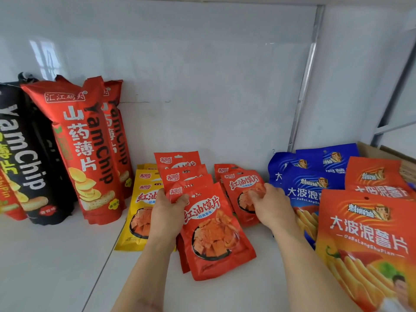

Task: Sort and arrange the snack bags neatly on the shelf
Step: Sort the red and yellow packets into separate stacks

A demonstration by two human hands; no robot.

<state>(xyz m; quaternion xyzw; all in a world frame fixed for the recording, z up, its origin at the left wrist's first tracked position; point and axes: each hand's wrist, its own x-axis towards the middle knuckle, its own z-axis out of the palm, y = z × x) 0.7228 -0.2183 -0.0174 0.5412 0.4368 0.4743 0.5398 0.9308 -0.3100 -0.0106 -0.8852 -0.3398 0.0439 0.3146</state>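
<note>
My left hand (167,212) grips the upper left edge of a fanned stack of small red snack bags (211,230) in the middle of the white shelf (56,266). To its right, my right hand (270,206) pinches a second small red snack bag (242,188), which leans in front of another one like it. Small yellow snack bags (139,212) lie just left of my left hand, partly hidden behind it and the red stack.
Tall red Yam Chip bags (90,149) and black Yam Chip bags (24,154) stand at the left against the back wall. Blue potato-stick bags (313,176) and orange potato-stick bags (364,239) are stacked at the right. A cardboard box edge (382,152) shows behind them.
</note>
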